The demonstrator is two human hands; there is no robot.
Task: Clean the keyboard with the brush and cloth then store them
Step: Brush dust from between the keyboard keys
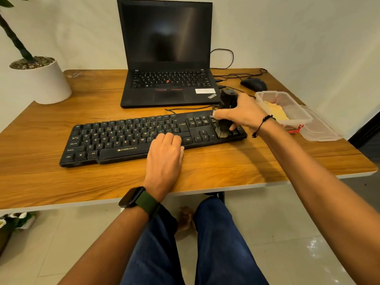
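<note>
A black keyboard (123,138) lies across the middle of the wooden desk (205,167). My right hand (240,113) grips a black brush (226,103) held upright, its pale bristles pressed on the keys at the keyboard's right end. My left hand (166,153) rests on the keyboard's front edge near the right of the space bar, fingers bent over the keys. A yellow cloth (277,112) lies inside a clear plastic box (287,99) to the right of the keyboard.
An open black laptop (166,58) stands behind the keyboard. A black mouse (254,84) and cables lie at the back right. The box's clear lid (320,128) lies open beside it. A white plant pot (43,83) stands at the left.
</note>
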